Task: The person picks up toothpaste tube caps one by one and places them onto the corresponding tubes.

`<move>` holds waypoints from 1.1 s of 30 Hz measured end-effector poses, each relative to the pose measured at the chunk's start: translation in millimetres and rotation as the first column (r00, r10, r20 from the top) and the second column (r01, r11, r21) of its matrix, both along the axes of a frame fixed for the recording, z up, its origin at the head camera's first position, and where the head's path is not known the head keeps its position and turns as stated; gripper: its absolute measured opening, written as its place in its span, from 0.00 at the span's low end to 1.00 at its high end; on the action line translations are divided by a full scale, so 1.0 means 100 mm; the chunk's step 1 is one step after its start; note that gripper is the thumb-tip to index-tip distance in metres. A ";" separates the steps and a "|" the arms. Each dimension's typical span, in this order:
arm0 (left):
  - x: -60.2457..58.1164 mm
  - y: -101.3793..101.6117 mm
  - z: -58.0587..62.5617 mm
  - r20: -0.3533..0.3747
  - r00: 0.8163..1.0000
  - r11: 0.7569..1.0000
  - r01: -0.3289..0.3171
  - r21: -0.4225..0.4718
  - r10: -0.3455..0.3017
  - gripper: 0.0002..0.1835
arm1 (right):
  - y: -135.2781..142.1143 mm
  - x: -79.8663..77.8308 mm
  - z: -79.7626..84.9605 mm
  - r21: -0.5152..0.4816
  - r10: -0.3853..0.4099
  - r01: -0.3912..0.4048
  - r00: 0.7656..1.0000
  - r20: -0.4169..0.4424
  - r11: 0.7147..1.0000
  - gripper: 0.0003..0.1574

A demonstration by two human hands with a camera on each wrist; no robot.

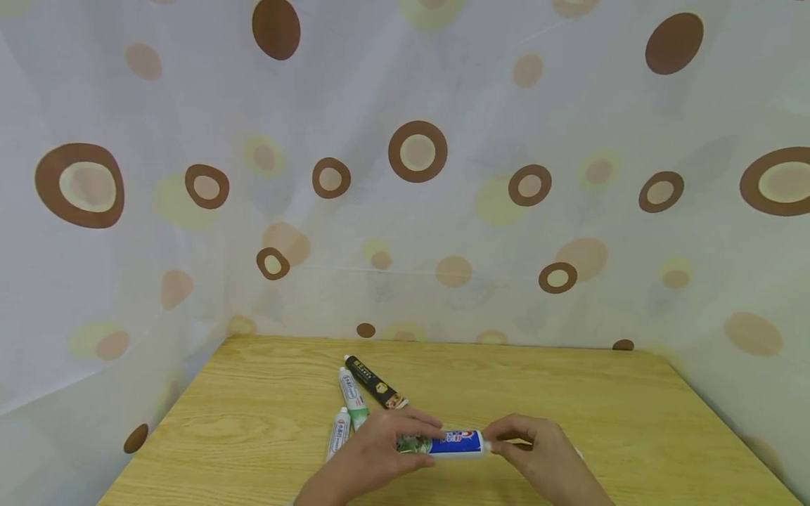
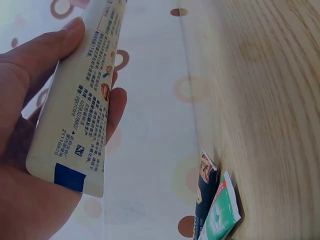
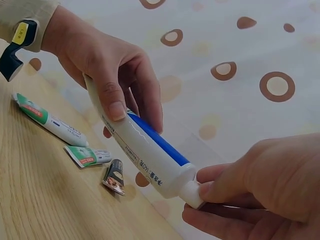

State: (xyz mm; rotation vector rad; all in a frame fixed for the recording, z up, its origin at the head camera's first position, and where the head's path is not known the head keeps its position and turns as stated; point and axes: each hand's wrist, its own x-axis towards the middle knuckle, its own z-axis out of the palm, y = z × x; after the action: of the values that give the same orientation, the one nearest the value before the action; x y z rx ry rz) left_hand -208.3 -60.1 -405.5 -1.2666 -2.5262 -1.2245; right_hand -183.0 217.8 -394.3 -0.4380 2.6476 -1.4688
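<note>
A blue and white toothpaste tube (image 1: 457, 443) is held level above the table, its capped end to the right. My left hand (image 1: 373, 450) grips its body between thumb and fingers; the left wrist view shows the printed white back of the tube (image 2: 75, 110). At the other end, my right hand (image 1: 538, 446) pinches the white cap (image 3: 191, 194) between thumb and fingertips. In the right wrist view the cap sits against the tube's neck.
On the wooden table (image 1: 253, 393), left of and behind the hands, lie a black toothpaste tube (image 1: 373, 379) and two green and white toothpaste tubes, one (image 1: 351, 393) beside the black and one (image 1: 338, 433) nearer. A dotted curtain (image 1: 481, 309) surrounds the table.
</note>
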 end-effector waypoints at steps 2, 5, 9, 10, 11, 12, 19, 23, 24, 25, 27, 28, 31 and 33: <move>0.00 0.00 0.00 -0.011 1.000 1.000 -0.006 -0.017 0.006 0.17 | 0.01 0.00 0.00 0.008 0.003 -0.003 1.000 -0.012 1.000 0.08; 0.00 0.01 -0.01 -0.035 0.999 0.999 -0.015 -0.044 0.014 0.17 | 0.05 0.00 0.00 0.020 -0.014 0.014 1.000 -0.009 1.000 0.08; -0.01 0.01 -0.03 -0.056 0.998 0.997 -0.025 -0.077 0.021 0.17 | 0.12 -0.01 0.01 0.014 -0.079 0.079 0.997 0.024 0.997 0.09; -0.01 0.01 -0.03 -0.059 0.998 0.996 -0.026 -0.083 0.021 0.17 | 0.14 -0.02 0.02 0.016 -0.099 0.098 0.995 0.026 0.995 0.09; -0.02 0.01 -0.04 -0.058 0.998 0.996 -0.027 -0.089 0.022 0.17 | 0.17 -0.02 0.02 0.022 -0.119 0.119 0.993 0.026 0.993 0.09; -0.02 0.01 -0.05 -0.058 0.998 0.995 -0.028 -0.095 0.023 0.17 | 0.19 -0.02 0.03 0.025 -0.135 0.135 0.991 0.020 0.991 0.09; -0.04 0.02 -0.08 0.001 0.999 0.991 -0.053 -0.125 0.053 0.18 | 0.37 -0.07 0.05 0.056 -0.251 0.249 0.968 0.026 0.967 0.11; -0.04 0.03 -0.10 -0.001 0.998 0.985 -0.068 -0.158 0.069 0.19 | 0.45 -0.09 0.03 0.065 -0.290 0.287 0.956 0.038 0.956 0.12; -0.05 0.03 -0.10 -0.002 0.997 0.982 -0.072 -0.173 0.072 0.19 | 0.46 -0.09 0.02 0.069 -0.303 0.300 0.952 0.037 0.951 0.11; -0.05 0.04 -0.11 -0.015 0.997 0.979 -0.074 -0.189 0.072 0.20 | 0.47 -0.09 0.02 0.072 -0.314 0.311 0.949 0.037 0.948 0.11; -0.05 0.04 -0.12 -0.029 0.997 0.973 -0.072 -0.218 0.067 0.20 | 0.48 -0.10 0.00 0.077 -0.327 0.324 0.944 0.036 0.943 0.11; -0.06 0.04 -0.12 -0.031 0.997 0.970 -0.070 -0.232 0.065 0.20 | 0.49 -0.10 -0.01 0.077 -0.324 0.321 0.946 0.030 0.944 0.11; -0.06 0.05 -0.14 -0.039 0.998 0.963 -0.059 -0.263 0.050 0.21 | 0.51 -0.11 -0.05 0.077 -0.323 0.321 0.946 0.022 0.944 0.12; -0.07 0.06 -0.15 -0.018 0.999 0.959 -0.052 -0.279 0.049 0.21 | 0.52 -0.13 -0.09 0.081 -0.318 0.317 0.948 0.007 0.945 0.12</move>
State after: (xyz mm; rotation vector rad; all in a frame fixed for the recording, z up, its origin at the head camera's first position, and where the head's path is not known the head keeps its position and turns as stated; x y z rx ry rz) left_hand -214.8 -53.9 -420.6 -1.2436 -2.7796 -0.8699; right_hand -196.0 270.3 -403.0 0.0147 2.8499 -1.4239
